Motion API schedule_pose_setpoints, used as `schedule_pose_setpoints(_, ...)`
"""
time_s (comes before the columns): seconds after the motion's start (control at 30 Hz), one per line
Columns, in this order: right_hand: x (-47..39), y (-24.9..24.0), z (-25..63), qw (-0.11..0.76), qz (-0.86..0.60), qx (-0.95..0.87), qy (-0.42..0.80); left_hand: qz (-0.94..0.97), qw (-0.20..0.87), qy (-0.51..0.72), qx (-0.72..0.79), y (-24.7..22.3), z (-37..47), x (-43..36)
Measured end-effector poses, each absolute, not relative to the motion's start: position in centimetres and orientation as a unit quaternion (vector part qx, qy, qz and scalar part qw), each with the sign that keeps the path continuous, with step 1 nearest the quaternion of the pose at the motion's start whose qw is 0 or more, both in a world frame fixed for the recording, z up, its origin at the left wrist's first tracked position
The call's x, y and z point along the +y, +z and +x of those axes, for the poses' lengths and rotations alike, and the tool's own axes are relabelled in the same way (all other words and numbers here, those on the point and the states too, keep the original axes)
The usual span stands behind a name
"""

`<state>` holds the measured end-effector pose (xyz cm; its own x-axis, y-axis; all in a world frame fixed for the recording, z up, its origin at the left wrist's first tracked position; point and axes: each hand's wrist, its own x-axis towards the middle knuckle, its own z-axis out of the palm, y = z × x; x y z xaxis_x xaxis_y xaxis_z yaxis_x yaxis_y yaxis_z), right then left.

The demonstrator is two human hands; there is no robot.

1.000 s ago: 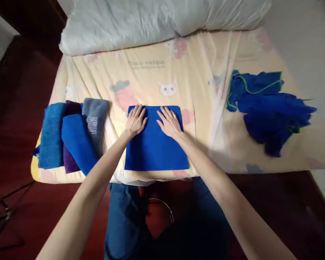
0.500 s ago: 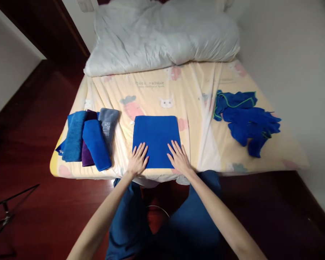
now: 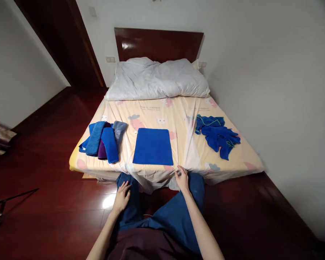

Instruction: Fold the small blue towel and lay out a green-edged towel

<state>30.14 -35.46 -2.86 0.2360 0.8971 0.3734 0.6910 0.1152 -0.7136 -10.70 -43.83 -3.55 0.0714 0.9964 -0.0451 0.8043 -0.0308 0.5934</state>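
Note:
A blue towel (image 3: 153, 147) lies flat as a smooth rectangle on the bed, and neither hand touches it. My left hand (image 3: 121, 196) hangs over my left thigh, fingers apart and holding nothing. Just off the towel's near right corner is my right hand (image 3: 182, 178), its fingers loosely bent and apart at the bed's front edge; nothing shows in it. Left of the flat towel is a group of folded towels: teal (image 3: 95, 139), purple (image 3: 102, 150), bright blue (image 3: 109, 145) and grey (image 3: 120, 130). Crumpled blue cloths (image 3: 219, 137), some edged in green, lie on the right.
The bed (image 3: 184, 144) has a pale yellow printed sheet. A bunched white quilt (image 3: 159, 80) lies below the dark wooden headboard (image 3: 157, 44). Part of a black metal stand (image 3: 1, 209) is on the red floor at left. A wall runs along the right side.
Both hands have lifted off the blue towel and drawn back toward my body, the left to my thigh, the right to the bed edge. The camera view has tilted up, showing the headboard.

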Motion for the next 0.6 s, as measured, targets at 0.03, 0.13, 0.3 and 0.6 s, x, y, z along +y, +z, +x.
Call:
schedule_pose_setpoints(0.03, -35.7, -2.7, 30.0, 0.448, -0.661, -0.589, 0.125, 0.682, 0.248, 0.207, 0.657, -3.7, -10.8, -44.8)
schedule_pose_setpoints(0.13, -36.1, -2.3, 29.4, 0.468, -0.670, -0.555, 0.155, 0.671, 0.245, 0.245, 0.656, -3.4, -11.0, -46.0)
schedule_pose_setpoints(0.3, -36.0, -2.0, 28.1, 0.496, -0.649, -0.533, 0.223, 0.678, 0.217, 0.271, 0.647, -2.1, -10.6, -45.4)
schedule_pose_setpoints(0.6, -33.9, -2.4, 27.7, 0.555, -0.594, -0.417, 0.407, 0.675, 0.235, 0.268, 0.646, -0.7, -9.4, -44.2)
